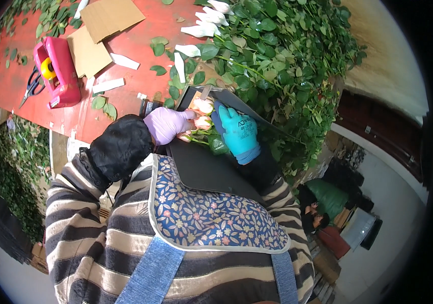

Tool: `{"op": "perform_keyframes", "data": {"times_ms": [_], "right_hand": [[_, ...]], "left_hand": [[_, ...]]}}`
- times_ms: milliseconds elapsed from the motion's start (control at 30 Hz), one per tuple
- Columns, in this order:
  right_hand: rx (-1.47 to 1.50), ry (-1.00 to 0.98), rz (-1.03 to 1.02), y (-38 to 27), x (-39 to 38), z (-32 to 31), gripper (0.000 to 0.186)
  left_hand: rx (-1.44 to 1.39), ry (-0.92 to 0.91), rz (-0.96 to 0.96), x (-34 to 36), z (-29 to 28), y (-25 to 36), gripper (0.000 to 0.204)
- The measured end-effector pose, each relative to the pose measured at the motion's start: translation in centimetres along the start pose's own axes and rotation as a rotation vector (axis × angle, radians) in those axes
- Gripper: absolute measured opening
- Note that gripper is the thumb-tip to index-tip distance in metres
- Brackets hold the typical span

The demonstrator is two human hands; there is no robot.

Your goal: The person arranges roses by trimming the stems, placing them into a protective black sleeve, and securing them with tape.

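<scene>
A few peach-pink roses (203, 105) with green leaves (218, 144) lie over a black board (201, 169) in front of my chest. My left hand (168, 125), in a lilac glove, has its fingers closed at the left side of the blooms, touching a rose head. In a teal glove, my right hand (239, 130) is closed around the roses from the right, just below their heads; the stems under it are hidden. Behind the blooms a piece of brown cardboard partly shows.
A pink tape dispenser (64, 73) with yellow core and scissors (33, 86) lie left on the red table (120, 109), near cardboard sheets (110, 20). White-netted buds (201, 30) and heaped leafy stems (287, 55) fill the far right. Another person (320, 218) sits at right.
</scene>
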State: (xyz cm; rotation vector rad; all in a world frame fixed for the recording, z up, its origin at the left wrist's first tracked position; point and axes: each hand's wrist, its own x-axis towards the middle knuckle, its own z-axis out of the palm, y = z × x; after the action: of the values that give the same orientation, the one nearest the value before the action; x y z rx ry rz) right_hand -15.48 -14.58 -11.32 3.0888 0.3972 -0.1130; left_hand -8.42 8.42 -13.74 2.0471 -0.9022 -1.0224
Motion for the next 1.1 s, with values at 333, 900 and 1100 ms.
{"op": "perform_keyframes", "data": {"times_ms": [333, 900, 1100], "right_hand": [[0.048, -0.043, 0.053, -0.2, 1.1, 3.0, 0.03], [0.01, -0.132, 0.049, -0.4, 0.5, 3.0, 0.031], [0.007, -0.036, 0.004, -0.2, 0.9, 3.5, 0.035]], "left_hand": [[-0.051, -0.049, -0.03, -0.3, -0.1, -0.4, 0.033], [0.031, 0.177, 0.476, 0.3, -0.1, -2.0, 0.021], [-0.124, 0.134, 0.127, 2.3, 0.6, -0.6, 0.026]]}}
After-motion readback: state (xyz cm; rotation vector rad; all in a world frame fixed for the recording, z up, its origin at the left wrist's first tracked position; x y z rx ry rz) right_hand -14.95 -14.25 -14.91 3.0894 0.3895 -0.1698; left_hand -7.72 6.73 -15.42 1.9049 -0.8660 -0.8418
